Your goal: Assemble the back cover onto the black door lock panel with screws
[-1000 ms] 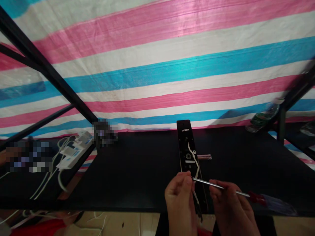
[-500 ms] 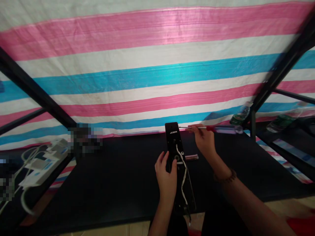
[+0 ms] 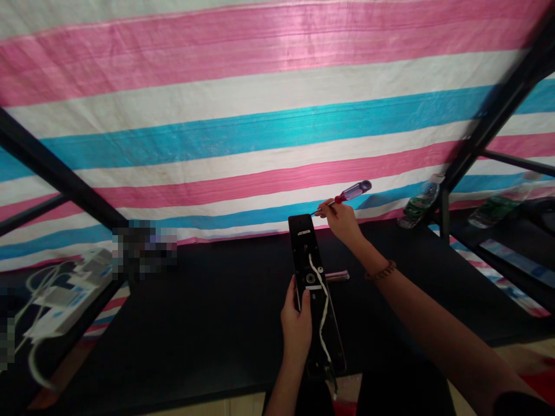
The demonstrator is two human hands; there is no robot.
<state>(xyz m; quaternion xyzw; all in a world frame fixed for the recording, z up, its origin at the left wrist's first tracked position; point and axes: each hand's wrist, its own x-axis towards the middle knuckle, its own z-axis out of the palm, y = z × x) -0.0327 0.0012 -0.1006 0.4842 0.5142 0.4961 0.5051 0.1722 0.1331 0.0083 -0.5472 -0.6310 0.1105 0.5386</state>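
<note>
Striped sheeting (image 3: 269, 86) in pink, white and blue hung behind a black desk (image 3: 208, 300), with dark metal frame bars slanting up on both sides and pale floor showing below the front edge. On the left stood a white power strip (image 3: 56, 320) with plugs and loose pale cords; near it, a pixelated patch hid whatever lay by the bar. On the right, a green-labelled bottle (image 3: 420, 202) leaned close to the other bar, and a second bottle (image 3: 498, 205) lay beyond it. Just right of the work was a small pinkish packet (image 3: 337, 276). The long black panel (image 3: 315, 318) lay lengthwise at the middle of the desk, its near end reaching the front edge; small pale labels, a round fitting and a white cable (image 3: 325, 306) running down to the near end marked its upward face. The left hand (image 3: 297, 323) gripped its left edge, thumb on top, covering a little of that side. At the far right corner, the right hand (image 3: 342, 221) had its fingers closed on the shaft of a screwdriver (image 3: 353, 190), the clear and red handle pointing up to the right, the tip by the panel's corner; whether it touched could not be told.
</note>
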